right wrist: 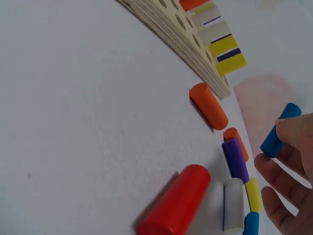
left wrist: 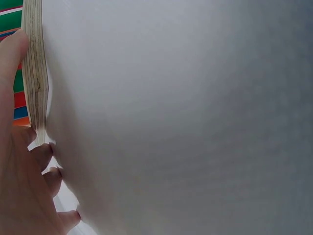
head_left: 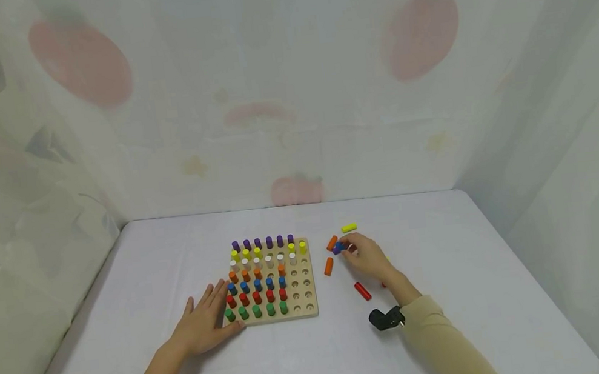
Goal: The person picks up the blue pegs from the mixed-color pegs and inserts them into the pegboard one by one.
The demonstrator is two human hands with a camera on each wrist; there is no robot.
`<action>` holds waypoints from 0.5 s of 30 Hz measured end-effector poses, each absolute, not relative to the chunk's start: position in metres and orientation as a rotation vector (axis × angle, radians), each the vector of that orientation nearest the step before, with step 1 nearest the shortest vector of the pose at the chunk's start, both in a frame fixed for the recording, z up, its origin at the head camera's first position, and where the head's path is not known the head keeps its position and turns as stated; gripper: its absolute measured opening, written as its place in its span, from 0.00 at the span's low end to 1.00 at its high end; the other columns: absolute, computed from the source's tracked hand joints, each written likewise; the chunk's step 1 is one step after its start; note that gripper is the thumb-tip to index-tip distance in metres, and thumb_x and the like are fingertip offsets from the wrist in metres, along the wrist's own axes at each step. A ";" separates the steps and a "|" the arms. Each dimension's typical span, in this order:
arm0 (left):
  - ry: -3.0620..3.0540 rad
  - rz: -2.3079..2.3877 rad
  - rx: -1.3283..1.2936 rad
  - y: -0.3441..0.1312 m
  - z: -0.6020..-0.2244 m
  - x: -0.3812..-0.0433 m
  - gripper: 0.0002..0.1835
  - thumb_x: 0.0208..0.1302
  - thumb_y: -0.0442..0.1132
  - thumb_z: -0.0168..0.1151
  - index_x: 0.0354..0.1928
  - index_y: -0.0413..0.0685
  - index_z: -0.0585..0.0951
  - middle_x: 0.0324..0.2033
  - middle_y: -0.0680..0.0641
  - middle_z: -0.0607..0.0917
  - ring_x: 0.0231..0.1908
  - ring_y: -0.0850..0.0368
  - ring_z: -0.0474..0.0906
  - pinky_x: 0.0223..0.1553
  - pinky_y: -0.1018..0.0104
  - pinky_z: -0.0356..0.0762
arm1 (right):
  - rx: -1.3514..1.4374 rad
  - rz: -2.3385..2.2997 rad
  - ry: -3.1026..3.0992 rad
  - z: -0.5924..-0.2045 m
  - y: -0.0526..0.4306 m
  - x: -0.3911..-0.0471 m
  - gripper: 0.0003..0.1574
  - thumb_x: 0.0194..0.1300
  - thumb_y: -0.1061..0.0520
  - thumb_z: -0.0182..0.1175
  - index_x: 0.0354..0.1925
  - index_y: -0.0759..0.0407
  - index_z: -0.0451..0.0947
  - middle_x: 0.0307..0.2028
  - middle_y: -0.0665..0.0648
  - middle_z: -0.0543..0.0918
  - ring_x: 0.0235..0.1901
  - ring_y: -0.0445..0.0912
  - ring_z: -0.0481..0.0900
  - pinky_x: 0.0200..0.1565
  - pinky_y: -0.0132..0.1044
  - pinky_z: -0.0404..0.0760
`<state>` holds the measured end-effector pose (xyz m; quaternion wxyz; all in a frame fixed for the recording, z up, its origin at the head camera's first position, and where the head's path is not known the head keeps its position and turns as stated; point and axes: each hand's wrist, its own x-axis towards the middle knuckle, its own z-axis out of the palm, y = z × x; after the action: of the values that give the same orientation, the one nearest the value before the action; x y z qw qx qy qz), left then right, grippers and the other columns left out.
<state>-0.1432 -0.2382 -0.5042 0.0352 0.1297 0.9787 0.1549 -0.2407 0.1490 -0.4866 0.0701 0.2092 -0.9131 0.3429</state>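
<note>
A wooden pegboard (head_left: 307, 315) stands on the white table, with rows of purple, yellow, white, orange, blue, red and green pegs upright in its holes. My left hand (head_left: 200, 328) lies at the board's near left corner, fingers spread along the left side and thumb at the front edge (left wrist: 36, 78). To the right of the board, my right hand (head_left: 367, 258) pinches a blue peg (right wrist: 280, 129) between thumb and fingers, above the table. Below that peg a purple peg (right wrist: 235, 160) lies beside an orange peg (right wrist: 230, 132).
Loose pegs lie right of the board: another orange peg (head_left: 328, 266), a red peg (head_left: 362, 291), a yellow peg (head_left: 349, 228), a white peg (right wrist: 234, 205) and a second blue peg (right wrist: 252, 224). Bare holes show on the board's right side. A printed curtain (head_left: 291, 108) hangs behind the table.
</note>
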 end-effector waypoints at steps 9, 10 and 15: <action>3.013 0.476 0.404 -0.238 -0.504 -0.142 0.53 0.50 0.71 0.55 0.70 0.43 0.54 0.69 0.41 0.57 0.68 0.37 0.51 0.60 0.30 0.44 | 0.591 1.090 -2.775 -0.483 0.138 -0.236 0.14 0.59 0.63 0.60 0.46 0.59 0.76 0.39 0.53 0.81 0.38 0.45 0.78 0.42 0.39 0.80; 3.012 0.478 0.405 -0.238 -0.503 -0.142 0.53 0.50 0.71 0.55 0.70 0.43 0.54 0.69 0.41 0.57 0.68 0.37 0.51 0.60 0.30 0.44 | 0.589 1.094 -2.780 -0.483 0.137 -0.236 0.14 0.59 0.62 0.59 0.46 0.59 0.76 0.40 0.53 0.81 0.38 0.44 0.78 0.41 0.38 0.80; 3.011 0.490 0.403 -0.237 -0.503 -0.142 0.54 0.50 0.71 0.56 0.70 0.43 0.55 0.69 0.41 0.57 0.68 0.37 0.51 0.60 0.29 0.43 | 0.601 1.102 -2.788 -0.485 0.133 -0.237 0.13 0.60 0.61 0.60 0.45 0.56 0.76 0.38 0.51 0.81 0.38 0.43 0.78 0.41 0.37 0.79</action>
<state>-0.1418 -0.2374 -0.5025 0.0322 0.1310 0.9780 0.1593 -0.2366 0.1331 -0.4855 0.0422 0.1966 -0.9110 0.3600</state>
